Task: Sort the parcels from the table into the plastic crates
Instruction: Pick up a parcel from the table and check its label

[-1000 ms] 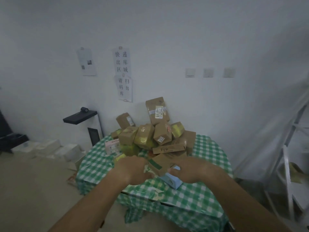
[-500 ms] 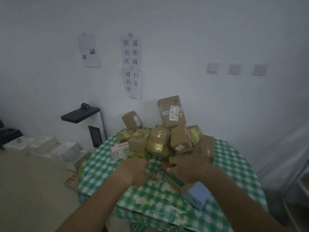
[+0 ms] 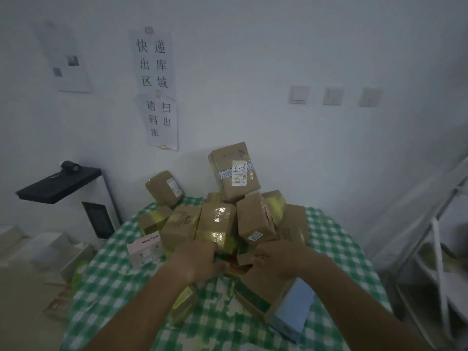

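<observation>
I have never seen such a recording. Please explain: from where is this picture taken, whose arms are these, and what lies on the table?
The camera sits on a person's head and looks forward and down, so the two bare arms are that person's own. A pile of cardboard parcels lies on a table with a green checked cloth. The left hand and right hand reach into the near edge of the pile; what exactly each grips is hidden. A pale blue box lies beside the right forearm. No crates are visible.

1 head-worn wide-angle cam, looking fwd and slightly down from close over the round green-and-white checked worktop (image 3: 336, 252), facing the white wall (image 3: 278, 46) w/ paper notices (image 3: 154, 64).
</observation>
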